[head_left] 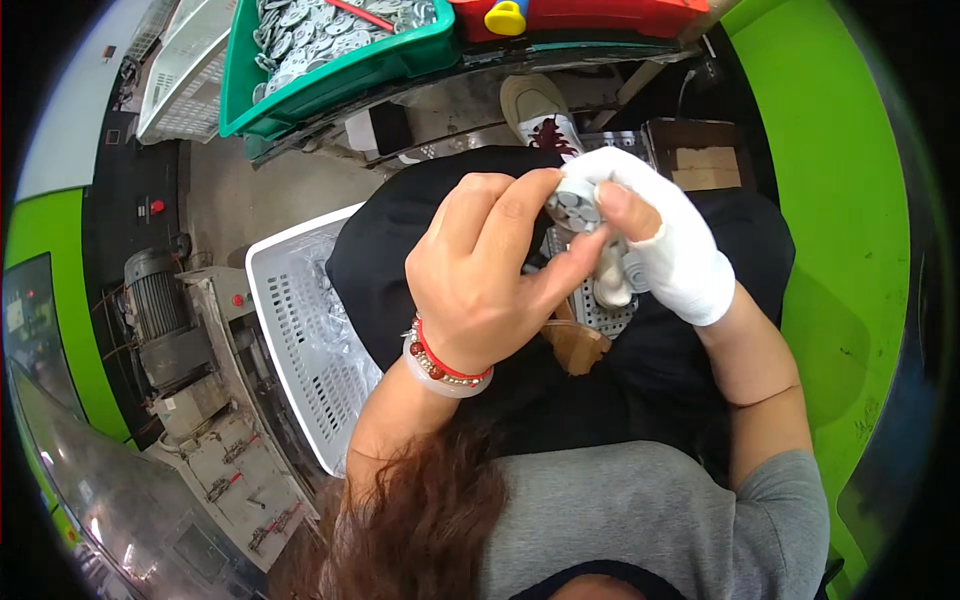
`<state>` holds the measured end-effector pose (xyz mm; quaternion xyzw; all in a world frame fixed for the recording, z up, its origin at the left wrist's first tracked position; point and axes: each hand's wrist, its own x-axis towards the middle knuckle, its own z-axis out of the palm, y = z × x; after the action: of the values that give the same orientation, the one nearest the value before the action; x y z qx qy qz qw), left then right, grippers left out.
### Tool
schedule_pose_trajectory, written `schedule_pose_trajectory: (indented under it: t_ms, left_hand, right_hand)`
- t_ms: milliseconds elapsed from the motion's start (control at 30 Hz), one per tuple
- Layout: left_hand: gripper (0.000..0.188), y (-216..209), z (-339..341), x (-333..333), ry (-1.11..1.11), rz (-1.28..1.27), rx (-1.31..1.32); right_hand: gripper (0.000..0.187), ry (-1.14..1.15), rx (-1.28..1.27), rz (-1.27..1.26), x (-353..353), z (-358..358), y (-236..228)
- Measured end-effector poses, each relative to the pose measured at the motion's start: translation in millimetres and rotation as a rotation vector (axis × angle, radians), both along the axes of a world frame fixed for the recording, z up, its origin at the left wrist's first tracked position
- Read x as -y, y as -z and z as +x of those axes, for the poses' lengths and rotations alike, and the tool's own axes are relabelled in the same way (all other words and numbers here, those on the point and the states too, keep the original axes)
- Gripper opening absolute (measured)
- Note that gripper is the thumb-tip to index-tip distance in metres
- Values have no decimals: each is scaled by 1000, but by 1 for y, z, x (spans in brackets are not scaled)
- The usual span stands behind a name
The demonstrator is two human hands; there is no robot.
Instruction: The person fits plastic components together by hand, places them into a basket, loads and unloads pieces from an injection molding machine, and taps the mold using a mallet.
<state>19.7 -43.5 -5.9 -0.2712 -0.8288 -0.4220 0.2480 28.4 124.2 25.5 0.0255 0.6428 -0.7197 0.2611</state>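
Observation:
My left hand (478, 265), bare with bracelets at the wrist, pinches the edge of a small round grey part (574, 206) with holes in it. On the other side of it, my right hand (672, 235), in a white glove that leaves the thumb bare, grips the same part. More grey pieces (634, 272) show below the gloved fingers, partly hidden by them. Under both hands lies a perforated metal plate (612, 318) above my dark-clad lap. A brown wooden piece (576, 348) sits at the plate's near end.
A green bin (330, 95) heaped with grey discs stands at the far left, a red stick on the heap. Beside it is a red container (600, 20) with a yellow-and-blue handle. A white basket (310, 340) holding clear plastic is at my left. Green panelling (830, 250) rises at right.

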Motion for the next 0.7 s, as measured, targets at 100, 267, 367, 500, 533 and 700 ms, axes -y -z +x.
schedule_pose_trajectory:
  t_ms: [100, 267, 367, 500, 533, 700]
  left_hand:
    - [38, 1, -1, -3, 5, 15, -59]
    - [48, -5, 3, -2, 119, 98, 74]
    - [53, -6, 4, -1, 180, 127, 142]
    - [58, -6, 6, 0, 213, 129, 147]
    - [58, -6, 7, 0, 212, 137, 151]
    - [59, -6, 7, 1, 211, 123, 179]
  right_hand:
    - [37, 49, -41, 72, 0, 0, -1]
    - [36, 78, 57, -49, -2, 2, -7]
    - [38, 58, 85, -79, -3, 2, -12]
    - [40, 22, 66, -48, -6, 3, -10]
    - [40, 24, 68, -50, -6, 3, -11]
    - [41, 22, 147, -94, -5, 4, -16]
